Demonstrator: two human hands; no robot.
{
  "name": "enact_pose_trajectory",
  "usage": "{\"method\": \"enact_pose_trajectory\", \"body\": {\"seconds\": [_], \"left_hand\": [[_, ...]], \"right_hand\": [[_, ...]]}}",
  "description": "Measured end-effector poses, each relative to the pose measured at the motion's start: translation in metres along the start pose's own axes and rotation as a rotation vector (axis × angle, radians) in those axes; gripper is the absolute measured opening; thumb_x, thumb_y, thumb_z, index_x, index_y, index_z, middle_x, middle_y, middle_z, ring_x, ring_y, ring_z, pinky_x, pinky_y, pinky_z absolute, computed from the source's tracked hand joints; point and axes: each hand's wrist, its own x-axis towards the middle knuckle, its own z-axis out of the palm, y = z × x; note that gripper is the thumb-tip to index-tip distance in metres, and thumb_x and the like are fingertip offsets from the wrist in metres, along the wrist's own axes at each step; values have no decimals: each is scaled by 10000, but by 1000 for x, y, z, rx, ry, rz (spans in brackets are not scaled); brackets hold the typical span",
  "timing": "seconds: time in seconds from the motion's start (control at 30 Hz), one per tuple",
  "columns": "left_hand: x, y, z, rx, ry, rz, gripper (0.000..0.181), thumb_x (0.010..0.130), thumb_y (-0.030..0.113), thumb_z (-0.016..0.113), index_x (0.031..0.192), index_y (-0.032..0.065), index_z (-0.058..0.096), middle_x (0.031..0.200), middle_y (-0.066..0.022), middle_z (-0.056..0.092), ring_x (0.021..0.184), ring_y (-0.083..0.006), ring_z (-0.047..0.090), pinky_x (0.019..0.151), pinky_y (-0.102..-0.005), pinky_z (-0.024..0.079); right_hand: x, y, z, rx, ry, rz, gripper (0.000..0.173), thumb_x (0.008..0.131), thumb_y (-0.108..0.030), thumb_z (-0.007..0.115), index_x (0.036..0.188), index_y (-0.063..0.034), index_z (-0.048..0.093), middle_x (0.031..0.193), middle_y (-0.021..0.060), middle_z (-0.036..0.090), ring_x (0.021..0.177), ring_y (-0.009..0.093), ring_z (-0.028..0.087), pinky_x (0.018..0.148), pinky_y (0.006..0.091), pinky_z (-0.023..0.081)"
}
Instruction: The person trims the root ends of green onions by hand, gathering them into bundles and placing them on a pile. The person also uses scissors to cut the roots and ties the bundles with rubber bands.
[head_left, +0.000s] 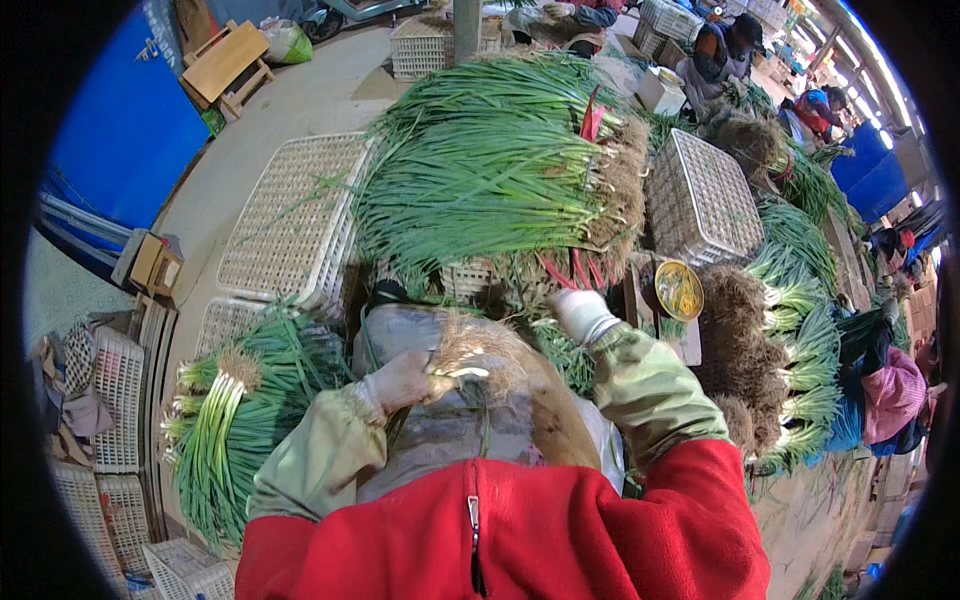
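My left hand (407, 381), in a pale glove, is closed round a few green onions (469, 371) above my lap, their brown roots fanned out to the right. My right hand (583, 313), in a whitish glove, is beside red straps (576, 270) at the near edge of the big pile; its fingers are blurred and partly hidden, and I cannot tell whether it holds anything. The large pile of green onions (480, 172) lies in front of me, leaves to the left and roots to the right. At my left, more green onions (225, 427) lie with their roots at the top.
Upturned plastic crates stand left (292, 214) and right (709, 195) of the pile. A yellow bowl with rubber bands (679, 291) is near my right arm. Bundled green onions (799, 360) are stacked further right. A wooden stool (225, 61) stands back left. People (720, 56) work at the upper right.
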Motion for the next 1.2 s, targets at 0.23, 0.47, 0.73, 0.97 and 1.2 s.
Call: {"method": "enact_pose_trajectory", "body": {"seconds": [0.23,0.47,0.73,0.97,1.2], "left_hand": [[13,14,-44,134,244,22,167,949,173,717,916,18,667,747,-23,650,688,-133,595,647,-304,477],[28,2,-61,-12,306,12,511,927,137,749,1381,72,523,1073,-28,664,873,-115,615,739,-285,516],[27,11,-60,176,391,-1,508,941,165,742,1409,58,575,1213,-52,685,1016,-149,633,898,-302,515],[18,57,-6,513,700,597,430,964,102,681,1380,26,601,1375,-96,621,1276,-212,578,1075,-353,467],[17,71,17,802,593,786,354,913,27,697,1267,15,686,1237,-171,698,1126,-315,670,963,-382,521]], "right_hand": [[120,146,-104,241,1128,106,130,908,-126,650,1009,-122,731,893,174,675,860,392,666,792,467,538],[206,224,-122,-117,650,473,269,930,-219,569,1135,-279,733,1005,75,749,977,303,737,857,477,549],[145,228,-188,621,1141,225,234,944,-155,663,1160,-151,754,1011,135,750,910,301,726,822,384,562],[25,70,-169,-165,904,-191,81,853,-174,671,927,-170,704,876,79,650,907,288,673,900,448,504],[-77,-65,-157,-98,919,-383,290,754,-144,748,1032,-127,667,1025,92,633,1030,317,615,1050,510,428]]}}
